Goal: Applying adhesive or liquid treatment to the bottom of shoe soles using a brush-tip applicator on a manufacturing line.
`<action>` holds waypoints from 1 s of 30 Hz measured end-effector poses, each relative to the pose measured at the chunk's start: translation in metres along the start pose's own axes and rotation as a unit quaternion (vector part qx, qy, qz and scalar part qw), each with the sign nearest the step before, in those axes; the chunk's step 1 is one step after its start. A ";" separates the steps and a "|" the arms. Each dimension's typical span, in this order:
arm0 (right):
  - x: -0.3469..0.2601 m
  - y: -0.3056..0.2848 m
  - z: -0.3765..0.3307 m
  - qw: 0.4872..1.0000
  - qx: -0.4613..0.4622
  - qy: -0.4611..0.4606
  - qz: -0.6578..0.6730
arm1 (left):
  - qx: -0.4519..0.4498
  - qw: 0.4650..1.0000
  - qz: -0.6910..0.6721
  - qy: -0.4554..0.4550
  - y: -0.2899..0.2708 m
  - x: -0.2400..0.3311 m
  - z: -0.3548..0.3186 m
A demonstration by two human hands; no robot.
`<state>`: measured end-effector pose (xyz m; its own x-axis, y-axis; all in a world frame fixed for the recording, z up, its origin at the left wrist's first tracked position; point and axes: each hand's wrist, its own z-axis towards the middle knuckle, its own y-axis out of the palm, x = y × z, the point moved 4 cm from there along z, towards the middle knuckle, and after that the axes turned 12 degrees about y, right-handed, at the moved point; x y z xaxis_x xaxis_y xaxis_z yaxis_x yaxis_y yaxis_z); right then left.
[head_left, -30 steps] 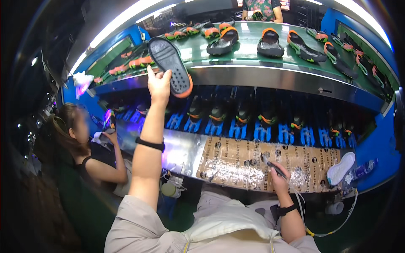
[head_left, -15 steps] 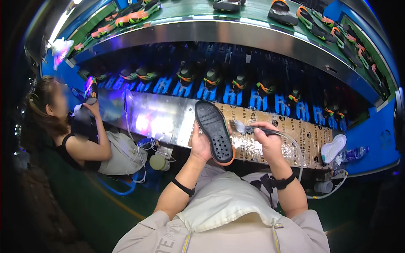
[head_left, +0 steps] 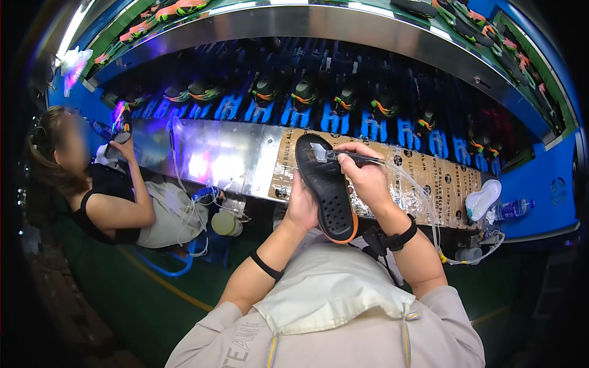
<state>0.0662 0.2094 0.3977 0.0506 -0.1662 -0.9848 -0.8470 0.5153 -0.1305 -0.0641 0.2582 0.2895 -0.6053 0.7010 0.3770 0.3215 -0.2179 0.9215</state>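
Observation:
A black shoe sole (head_left: 325, 184) with an orange edge and a patch of small holes is held upright and slightly tilted in front of me. My left hand (head_left: 302, 203) grips it along its left side, the fingers hidden behind it. Pinched in my right hand (head_left: 367, 175) is a brush (head_left: 320, 153) with a dark handle and pale bristles. The bristles touch the inner face of the sole near its upper end. A clear tube (head_left: 423, 195) runs from the brush handle down to the right.
Brown taped cardboard (head_left: 429, 190) covers the bench beyond my hands, with bare metal (head_left: 227, 150) to its left. A white shoe sole (head_left: 483, 199) and a bottle (head_left: 514, 208) stand at right. Shoes hang on blue holders (head_left: 336, 126) behind. A person (head_left: 116, 190) works at left.
My right hand has moved left and up, bringing the brush onto the sole. The sole has shifted a little right and its upper end has risen.

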 end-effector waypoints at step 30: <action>-0.044 -0.009 -0.012 0.961 -0.195 -0.173 -0.096 | -0.044 0.997 0.047 0.039 0.035 0.017 0.002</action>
<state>0.0649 0.2019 0.4438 0.3406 0.0979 -0.9351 -0.9352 0.1377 -0.3262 -0.0613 0.2642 0.3281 -0.6309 0.6204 0.4659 0.3168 -0.3422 0.8846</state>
